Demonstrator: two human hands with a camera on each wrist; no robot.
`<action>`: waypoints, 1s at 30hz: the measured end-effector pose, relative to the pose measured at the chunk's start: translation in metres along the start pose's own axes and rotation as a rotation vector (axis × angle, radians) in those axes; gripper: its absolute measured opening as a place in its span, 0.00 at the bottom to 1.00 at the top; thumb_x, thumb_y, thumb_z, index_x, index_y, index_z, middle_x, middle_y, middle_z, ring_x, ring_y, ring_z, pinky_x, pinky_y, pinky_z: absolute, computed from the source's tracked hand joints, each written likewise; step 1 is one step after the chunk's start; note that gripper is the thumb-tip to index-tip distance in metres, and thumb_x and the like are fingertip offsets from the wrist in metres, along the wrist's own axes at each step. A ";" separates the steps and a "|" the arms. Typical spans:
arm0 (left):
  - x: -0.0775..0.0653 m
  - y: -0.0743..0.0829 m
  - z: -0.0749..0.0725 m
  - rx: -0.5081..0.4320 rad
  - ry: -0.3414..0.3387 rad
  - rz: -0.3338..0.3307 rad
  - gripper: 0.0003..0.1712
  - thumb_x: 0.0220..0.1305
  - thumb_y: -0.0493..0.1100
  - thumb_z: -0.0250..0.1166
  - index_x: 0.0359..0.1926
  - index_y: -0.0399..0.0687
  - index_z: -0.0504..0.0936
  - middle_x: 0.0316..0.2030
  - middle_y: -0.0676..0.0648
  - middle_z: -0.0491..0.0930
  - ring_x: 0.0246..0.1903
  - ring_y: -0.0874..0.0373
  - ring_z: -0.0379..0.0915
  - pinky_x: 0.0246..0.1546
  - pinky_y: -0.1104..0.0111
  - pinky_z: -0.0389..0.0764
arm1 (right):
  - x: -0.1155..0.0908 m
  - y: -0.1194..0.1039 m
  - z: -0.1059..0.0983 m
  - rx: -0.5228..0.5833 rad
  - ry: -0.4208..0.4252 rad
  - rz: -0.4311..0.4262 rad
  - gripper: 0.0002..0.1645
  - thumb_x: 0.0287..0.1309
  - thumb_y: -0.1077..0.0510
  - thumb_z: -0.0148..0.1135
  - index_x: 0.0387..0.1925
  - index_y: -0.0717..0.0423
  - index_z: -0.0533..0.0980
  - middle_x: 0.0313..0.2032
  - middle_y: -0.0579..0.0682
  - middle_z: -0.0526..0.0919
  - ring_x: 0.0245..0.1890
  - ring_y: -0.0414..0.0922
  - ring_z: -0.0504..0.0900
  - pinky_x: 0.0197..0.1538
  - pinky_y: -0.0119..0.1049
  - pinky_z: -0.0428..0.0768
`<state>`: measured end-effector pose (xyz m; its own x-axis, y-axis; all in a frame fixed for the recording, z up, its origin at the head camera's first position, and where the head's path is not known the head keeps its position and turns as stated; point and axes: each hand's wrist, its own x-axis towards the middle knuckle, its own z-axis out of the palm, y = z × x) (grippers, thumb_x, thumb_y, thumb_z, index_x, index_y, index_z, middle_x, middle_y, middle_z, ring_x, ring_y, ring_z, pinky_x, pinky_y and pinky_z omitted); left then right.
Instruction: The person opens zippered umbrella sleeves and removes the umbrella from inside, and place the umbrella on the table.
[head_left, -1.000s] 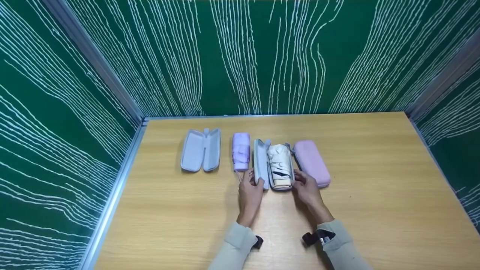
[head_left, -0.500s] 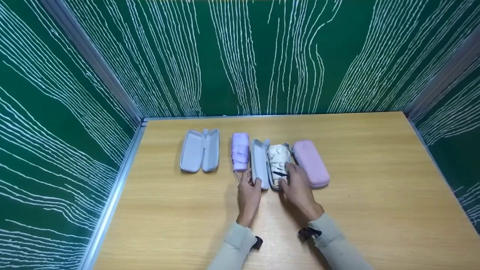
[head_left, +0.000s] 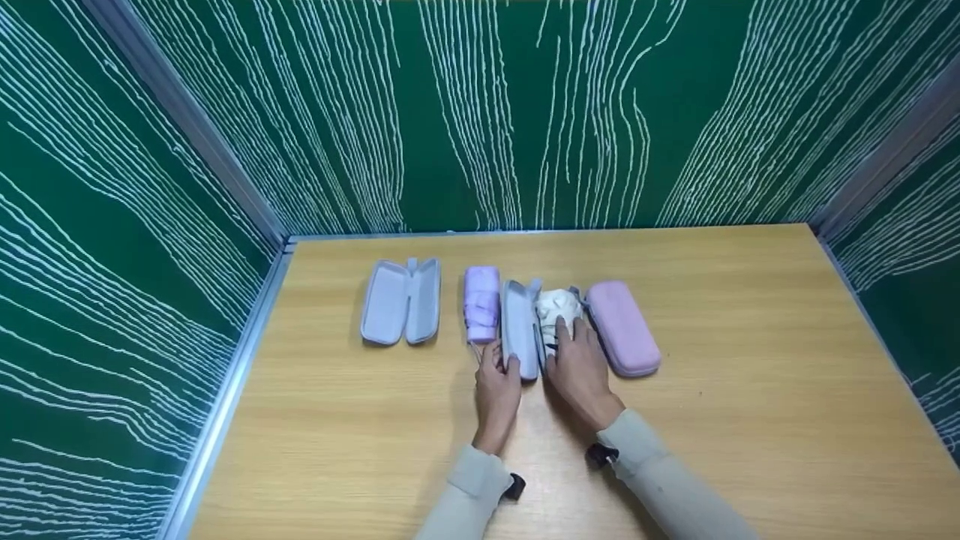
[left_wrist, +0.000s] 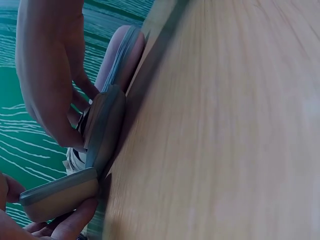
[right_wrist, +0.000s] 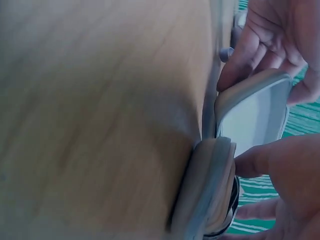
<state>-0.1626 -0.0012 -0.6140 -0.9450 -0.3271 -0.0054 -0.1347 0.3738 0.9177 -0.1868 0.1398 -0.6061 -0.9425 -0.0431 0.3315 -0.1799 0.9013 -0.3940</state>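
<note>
A cream folded umbrella (head_left: 559, 302) lies in one half of an opened hard umbrella case (head_left: 520, 330), largely covered by my right hand (head_left: 581, 371). That hand's extended fingers rest across the umbrella; its thumb touches the near end, as the right wrist view shows. My left hand (head_left: 497, 394) pinches the raised grey-lined half of the case, thumb on the inner edge and fingers behind. In the left wrist view, the case half (left_wrist: 62, 194) tilts up between thumb and fingers. A purple folded umbrella (head_left: 481, 304) lies just left of this case, its cord near my left fingertips.
Another opened grey-lined case (head_left: 386, 304) lies at the left. A closed pink case (head_left: 624, 328) stands close to the right hand, beside the opened case. The wooden table (head_left: 772, 360) is bordered by green panels with white lines.
My right hand has moved left from the case's outer side onto the cream umbrella, and its fingers have spread farther up it. The left hand keeps holding the case half, which leans slightly farther left.
</note>
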 end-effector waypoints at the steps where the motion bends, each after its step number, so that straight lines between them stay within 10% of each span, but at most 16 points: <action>1: 0.000 0.000 0.000 -0.001 0.001 -0.003 0.22 0.72 0.45 0.62 0.63 0.44 0.81 0.53 0.43 0.88 0.52 0.47 0.85 0.54 0.50 0.83 | 0.000 -0.001 0.001 -0.021 0.011 -0.005 0.39 0.52 0.63 0.73 0.66 0.71 0.74 0.59 0.78 0.75 0.52 0.73 0.79 0.55 0.63 0.81; 15: 0.000 0.001 -0.003 -0.073 -0.031 0.023 0.26 0.73 0.41 0.61 0.71 0.49 0.77 0.64 0.40 0.82 0.61 0.45 0.81 0.60 0.49 0.81 | 0.004 -0.014 0.009 -0.171 -0.025 0.079 0.46 0.52 0.60 0.75 0.72 0.69 0.69 0.57 0.78 0.74 0.48 0.71 0.80 0.30 0.55 0.86; 30: 0.005 -0.001 -0.008 -0.086 -0.014 -0.024 0.26 0.69 0.42 0.66 0.67 0.53 0.81 0.37 0.49 0.84 0.35 0.58 0.78 0.36 0.62 0.79 | 0.011 -0.014 0.014 -0.153 0.056 0.094 0.41 0.48 0.61 0.76 0.65 0.67 0.76 0.50 0.74 0.77 0.40 0.69 0.82 0.26 0.54 0.85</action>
<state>-0.1642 -0.0104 -0.6117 -0.9459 -0.3229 -0.0325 -0.1316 0.2901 0.9479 -0.1984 0.1206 -0.6094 -0.9353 0.0649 0.3477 -0.0424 0.9554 -0.2923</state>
